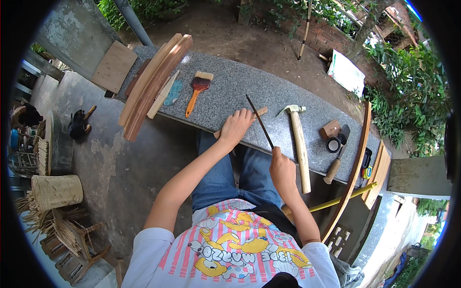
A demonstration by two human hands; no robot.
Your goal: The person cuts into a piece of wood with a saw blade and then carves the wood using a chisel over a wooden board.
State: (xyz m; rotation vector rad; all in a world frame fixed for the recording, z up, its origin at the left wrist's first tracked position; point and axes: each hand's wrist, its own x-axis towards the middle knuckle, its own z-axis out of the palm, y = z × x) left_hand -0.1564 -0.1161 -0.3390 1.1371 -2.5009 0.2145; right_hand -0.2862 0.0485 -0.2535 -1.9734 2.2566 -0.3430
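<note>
A small wooden strip (240,123) is pinned to the front edge of the granite counter (225,91) by the left hand (235,127), grip closed. A thin dark file (260,121), gripped shut in the right hand (282,168), slants up-left across the strip. A hammer (298,139) lies just right; a paintbrush (196,91) lies left.

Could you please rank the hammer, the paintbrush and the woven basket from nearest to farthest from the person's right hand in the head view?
1. Hammer, just right of the right hand on the stone slab.
2. Paintbrush, up-left on the slab.
3. Woven basket, far left on the ground.
</note>
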